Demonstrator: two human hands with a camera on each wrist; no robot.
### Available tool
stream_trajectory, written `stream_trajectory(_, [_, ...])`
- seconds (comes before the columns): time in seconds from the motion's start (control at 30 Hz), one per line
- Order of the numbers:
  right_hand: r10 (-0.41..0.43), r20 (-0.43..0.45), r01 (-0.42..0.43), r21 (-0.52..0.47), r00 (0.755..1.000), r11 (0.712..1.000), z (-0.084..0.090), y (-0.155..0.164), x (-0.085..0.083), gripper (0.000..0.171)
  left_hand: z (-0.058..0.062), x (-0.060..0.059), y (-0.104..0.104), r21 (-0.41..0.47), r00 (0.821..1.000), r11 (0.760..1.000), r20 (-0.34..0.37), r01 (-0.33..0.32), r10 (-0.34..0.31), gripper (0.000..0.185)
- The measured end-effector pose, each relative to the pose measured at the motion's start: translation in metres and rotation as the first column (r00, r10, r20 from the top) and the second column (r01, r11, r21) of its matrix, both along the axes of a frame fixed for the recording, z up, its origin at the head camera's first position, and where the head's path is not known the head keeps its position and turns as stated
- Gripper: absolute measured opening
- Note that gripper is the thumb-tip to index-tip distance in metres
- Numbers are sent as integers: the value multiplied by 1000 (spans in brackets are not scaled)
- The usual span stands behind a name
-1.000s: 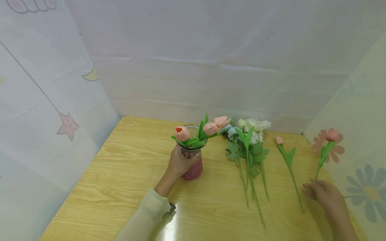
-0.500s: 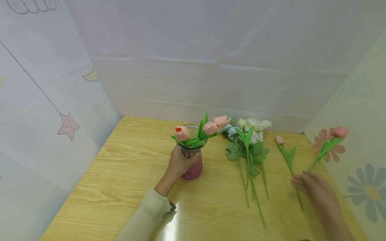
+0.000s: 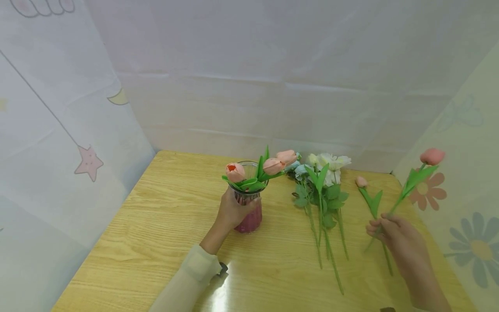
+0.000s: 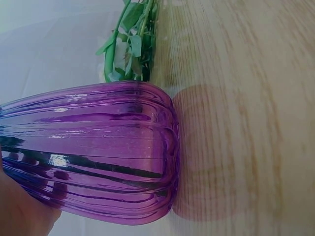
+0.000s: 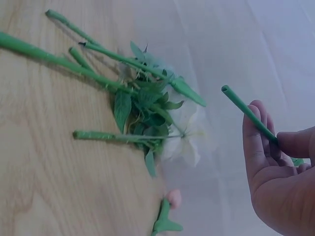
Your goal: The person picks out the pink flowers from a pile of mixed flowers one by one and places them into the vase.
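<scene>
The purple ribbed glass vase (image 3: 251, 221) hid most fingers of the person's left hand (image 3: 231, 211) from me. The right hand (image 3: 402, 239) covered part of the stem of the lying pale pink tulip with green leaves (image 3: 374, 207); in the right wrist view, the bloom of the darker pink tulip (image 3: 415, 178) that it held was out of sight.

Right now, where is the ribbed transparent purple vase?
In the head view, the transparent purple vase stands near centre, gripped by the left hand, left of the pale blue flowers.
</scene>
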State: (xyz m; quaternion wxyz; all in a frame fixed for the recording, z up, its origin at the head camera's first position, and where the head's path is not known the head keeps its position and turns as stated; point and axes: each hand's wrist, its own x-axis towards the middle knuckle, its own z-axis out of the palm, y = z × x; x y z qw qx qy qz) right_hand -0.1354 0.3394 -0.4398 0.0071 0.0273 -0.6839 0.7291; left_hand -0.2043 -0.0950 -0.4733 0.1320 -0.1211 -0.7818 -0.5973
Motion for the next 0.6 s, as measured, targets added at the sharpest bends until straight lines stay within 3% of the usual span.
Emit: stream_trajectory(0.6, [12,-122,-18,-48,992,999,30,-46,-4,19,0,0,0,13,1000,1000,-3,4,-4,65])
